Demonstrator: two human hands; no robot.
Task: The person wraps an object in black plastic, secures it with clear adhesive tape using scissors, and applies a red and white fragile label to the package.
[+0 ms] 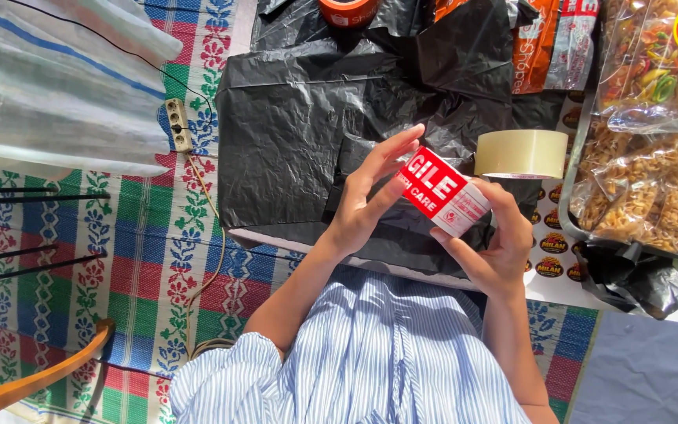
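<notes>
Both hands clamped on red-white sticker roll [442, 193]: left hand [366, 200] at its left end, right hand [492, 239] under right end, over black plastic parcel [308, 126]; clear tape roll [521, 153] just beyond.

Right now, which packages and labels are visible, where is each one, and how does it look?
Red-and-white sticker roll: held between left hand and right hand.
Black wrapped parcel: centre, flat.
Clear snack bags: right, yellowish contents.
Orange mailer bags: top.
</notes>
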